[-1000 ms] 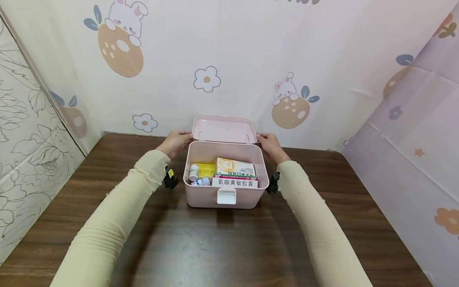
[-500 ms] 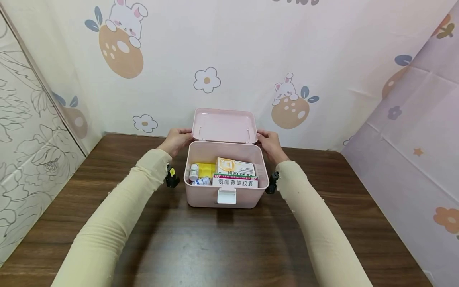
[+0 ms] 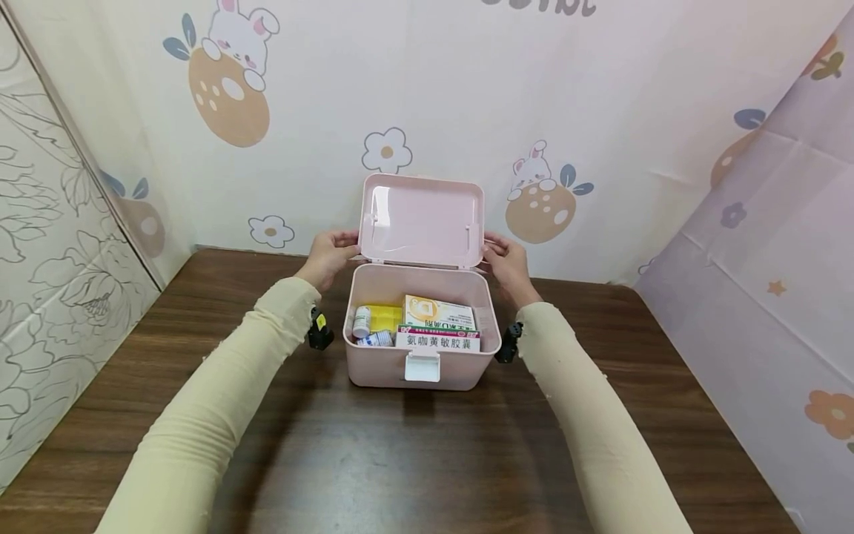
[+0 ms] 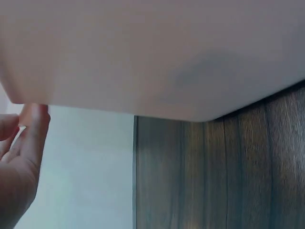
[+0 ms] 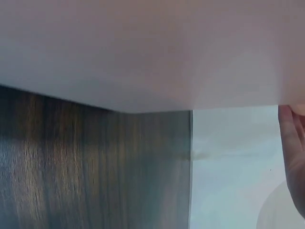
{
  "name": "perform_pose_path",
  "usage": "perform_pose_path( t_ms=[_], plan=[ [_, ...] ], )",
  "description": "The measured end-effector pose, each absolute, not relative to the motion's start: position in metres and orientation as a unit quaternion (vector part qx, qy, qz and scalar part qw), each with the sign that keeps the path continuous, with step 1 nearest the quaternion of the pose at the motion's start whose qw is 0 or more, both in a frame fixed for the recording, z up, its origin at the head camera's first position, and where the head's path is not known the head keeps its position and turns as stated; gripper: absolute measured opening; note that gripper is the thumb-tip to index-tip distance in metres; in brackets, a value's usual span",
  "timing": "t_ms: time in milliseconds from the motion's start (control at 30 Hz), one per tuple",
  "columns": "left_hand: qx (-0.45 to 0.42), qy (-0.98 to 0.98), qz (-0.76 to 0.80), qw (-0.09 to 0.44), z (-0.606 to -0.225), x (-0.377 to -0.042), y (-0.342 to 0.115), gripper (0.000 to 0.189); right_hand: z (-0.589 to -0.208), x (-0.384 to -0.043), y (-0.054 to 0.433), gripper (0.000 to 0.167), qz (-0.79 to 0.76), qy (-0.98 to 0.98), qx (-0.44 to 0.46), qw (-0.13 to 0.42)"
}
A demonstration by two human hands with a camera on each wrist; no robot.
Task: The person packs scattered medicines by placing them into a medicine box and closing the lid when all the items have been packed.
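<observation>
A pink storage box (image 3: 373,371) stands on the table with its hinged lid (image 3: 420,219) raised, tilted back toward the wall. My left hand (image 3: 328,258) holds the lid's left edge near the hinge, fingers reaching behind it. At the opposite edge, my right hand (image 3: 508,267) holds the lid in the same way. Inside the box are a medicine box with Chinese lettering (image 3: 437,341), a vitamin D box (image 3: 440,311), a white bottle (image 3: 361,322), a blue-and-white item (image 3: 375,339) and something yellow (image 3: 385,317). The wrist views show mostly the box's outer sides, hiding parts of both hands.
The dark wooden table (image 3: 400,467) ends at a wall covering (image 3: 320,96) printed with rabbits and flowers, close behind the box. More patterned covering closes off the left and right sides. A white latch (image 3: 422,368) hangs on the box's front.
Both hands have lifted the lid from lying far back to a more upright tilt. The box and its contents have stayed in place.
</observation>
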State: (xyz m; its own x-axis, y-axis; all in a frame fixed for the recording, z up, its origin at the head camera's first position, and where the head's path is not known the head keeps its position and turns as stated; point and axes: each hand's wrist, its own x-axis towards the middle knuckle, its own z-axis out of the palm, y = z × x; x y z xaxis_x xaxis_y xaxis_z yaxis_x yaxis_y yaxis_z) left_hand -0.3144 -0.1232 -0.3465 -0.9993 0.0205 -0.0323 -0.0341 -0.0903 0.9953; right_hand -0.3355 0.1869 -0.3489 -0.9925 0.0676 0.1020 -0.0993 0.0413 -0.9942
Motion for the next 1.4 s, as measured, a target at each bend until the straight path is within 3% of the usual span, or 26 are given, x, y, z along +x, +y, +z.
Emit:
perform_pose_path(
  t_ms=[300, 1033, 1200, 1400],
  plan=[
    [0.044, 0.675, 0.737, 0.011, -0.346, -0.311, -0.126, 0.057, -0.35, -0.331, 0.195, 0.043, 0.73, -0.677, 0.059, 0.068],
    [0.11, 0.703, 0.7, -0.063, -0.341, -0.3, -0.134, 0.046, -0.339, -0.319, 0.203, 0.04, 0.771, -0.618, 0.132, 0.079],
    [0.119, 0.724, 0.676, -0.064, -0.335, -0.297, -0.134, 0.042, -0.334, -0.315, 0.206, 0.029, 0.785, -0.6, 0.139, 0.069],
    [0.114, 0.694, 0.711, -0.027, -0.327, -0.287, -0.132, 0.041, -0.334, -0.311, 0.207, 0.018, 0.805, -0.575, 0.132, 0.066]
  ],
)
